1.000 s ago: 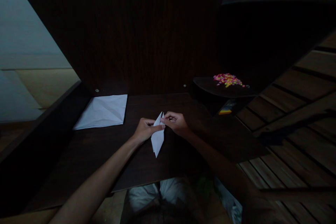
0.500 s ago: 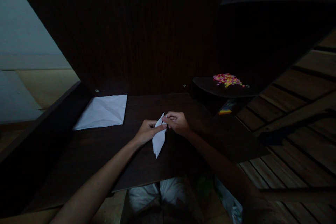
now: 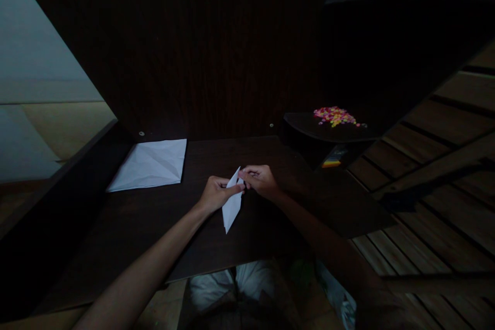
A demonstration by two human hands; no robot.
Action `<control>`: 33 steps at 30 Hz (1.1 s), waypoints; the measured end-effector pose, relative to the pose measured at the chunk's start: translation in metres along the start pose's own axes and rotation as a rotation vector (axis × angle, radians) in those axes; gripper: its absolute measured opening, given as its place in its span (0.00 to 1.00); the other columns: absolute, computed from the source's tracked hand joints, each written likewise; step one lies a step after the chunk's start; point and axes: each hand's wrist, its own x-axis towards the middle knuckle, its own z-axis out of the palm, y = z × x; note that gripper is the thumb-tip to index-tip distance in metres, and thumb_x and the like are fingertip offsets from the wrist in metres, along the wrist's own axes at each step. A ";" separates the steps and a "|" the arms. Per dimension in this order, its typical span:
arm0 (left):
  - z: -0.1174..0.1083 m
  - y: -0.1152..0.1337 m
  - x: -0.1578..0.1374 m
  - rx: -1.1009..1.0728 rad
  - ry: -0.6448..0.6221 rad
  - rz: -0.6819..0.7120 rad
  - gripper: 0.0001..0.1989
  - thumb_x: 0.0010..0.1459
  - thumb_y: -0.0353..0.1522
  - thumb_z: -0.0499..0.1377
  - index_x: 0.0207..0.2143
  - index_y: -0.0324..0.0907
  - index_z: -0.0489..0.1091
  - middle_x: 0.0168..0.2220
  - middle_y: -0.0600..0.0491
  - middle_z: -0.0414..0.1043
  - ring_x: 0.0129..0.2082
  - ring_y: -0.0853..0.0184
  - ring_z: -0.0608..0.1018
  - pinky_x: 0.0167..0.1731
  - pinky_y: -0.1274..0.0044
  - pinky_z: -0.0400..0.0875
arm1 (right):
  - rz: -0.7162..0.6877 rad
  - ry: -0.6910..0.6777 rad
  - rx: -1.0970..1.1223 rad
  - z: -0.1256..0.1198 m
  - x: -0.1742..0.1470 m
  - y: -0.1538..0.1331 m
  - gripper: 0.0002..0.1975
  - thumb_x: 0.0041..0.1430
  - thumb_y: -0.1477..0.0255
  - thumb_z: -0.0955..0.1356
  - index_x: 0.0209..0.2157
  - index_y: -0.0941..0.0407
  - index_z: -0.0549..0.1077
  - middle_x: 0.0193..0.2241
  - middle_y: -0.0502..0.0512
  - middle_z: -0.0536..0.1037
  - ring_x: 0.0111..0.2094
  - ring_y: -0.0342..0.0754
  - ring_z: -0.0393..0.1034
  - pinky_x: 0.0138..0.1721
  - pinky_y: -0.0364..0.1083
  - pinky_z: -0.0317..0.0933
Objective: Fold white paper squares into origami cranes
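Folded paper (image 3: 231,210), white and narrowing to a point at each end, is held between two bare hands over a dark table (image 3: 224,152), seen from the head camera; whether its lower tip touches the wood cannot be told. The left hand (image 3: 214,193) reaches in from the lower left, forearm slanting up across the table's near edge, its thumb laid flat over the paper and its fingers bent behind, clamping the sheet, though the fingertips are mostly hidden. The right hand (image 3: 260,181) comes from the lower right, wrist angled inward, thumb and forefinger pinched together on the paper's upper right edge, the other fingers curled toward the palm. A flat white sheet (image 3: 152,166), creased, lies to the left, well apart from both hands; small bright pieces (image 3: 335,116) sit heaped on a corner shelf (image 3: 299,124) at right.
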 end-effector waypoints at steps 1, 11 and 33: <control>0.000 0.000 0.000 0.009 0.002 0.003 0.19 0.41 0.44 0.67 0.21 0.34 0.77 0.16 0.55 0.66 0.16 0.74 0.64 0.17 0.82 0.52 | -0.004 0.005 -0.015 0.000 0.000 -0.001 0.19 0.51 0.55 0.68 0.22 0.58 0.73 0.13 0.46 0.66 0.15 0.39 0.58 0.18 0.40 0.52; 0.000 0.001 0.000 -0.126 -0.089 -0.040 0.20 0.45 0.46 0.65 0.25 0.36 0.78 0.18 0.54 0.69 0.17 0.73 0.66 0.17 0.82 0.54 | -0.018 0.033 -0.039 0.001 0.000 -0.001 0.21 0.54 0.54 0.66 0.20 0.57 0.70 0.14 0.45 0.62 0.17 0.39 0.55 0.20 0.41 0.50; -0.006 0.010 0.001 -0.035 -0.075 0.081 0.21 0.50 0.47 0.61 0.25 0.36 0.75 0.20 0.56 0.66 0.21 0.72 0.64 0.21 0.81 0.54 | -0.025 0.212 0.112 0.000 0.006 0.004 0.18 0.50 0.56 0.70 0.21 0.57 0.70 0.15 0.45 0.64 0.17 0.39 0.56 0.19 0.40 0.51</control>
